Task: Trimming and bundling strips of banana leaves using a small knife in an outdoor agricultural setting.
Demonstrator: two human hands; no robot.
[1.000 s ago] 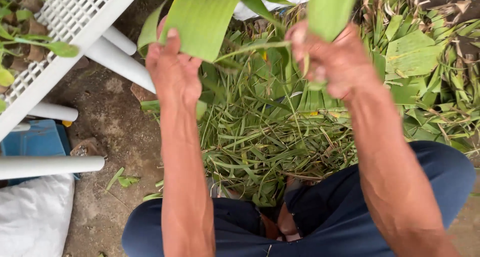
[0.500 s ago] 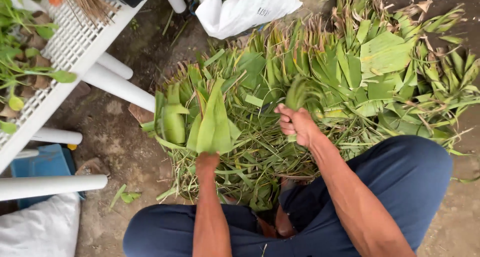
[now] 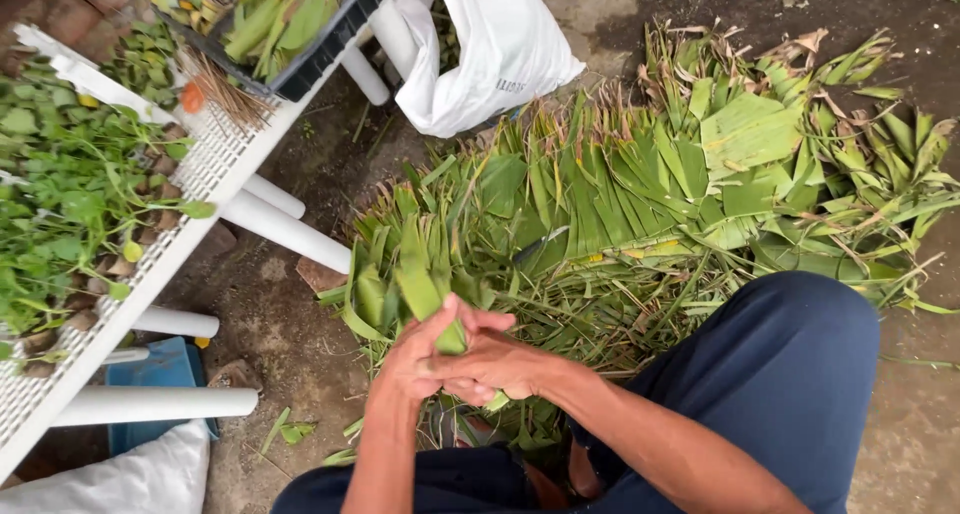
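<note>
Leaf strip [image 3: 425,294] between both clasped hands [image 3: 455,359]

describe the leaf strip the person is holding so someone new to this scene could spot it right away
Start at the big pile of cut green leaves spread on the ground before the seated person's knees. At its near left edge, the left hand and right hand meet around one leaf strip. Unlike the flat-lying pieces, it stands up from the clasped hands.

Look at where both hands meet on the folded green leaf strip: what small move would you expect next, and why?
Probably one more tuck or fold of the leaf strip. The left hand and right hand are closed together around its lower end, with the upper part standing free above the fingers. It has not been laid on the leaf pile on the ground, so the piece looks unfinished.
</note>
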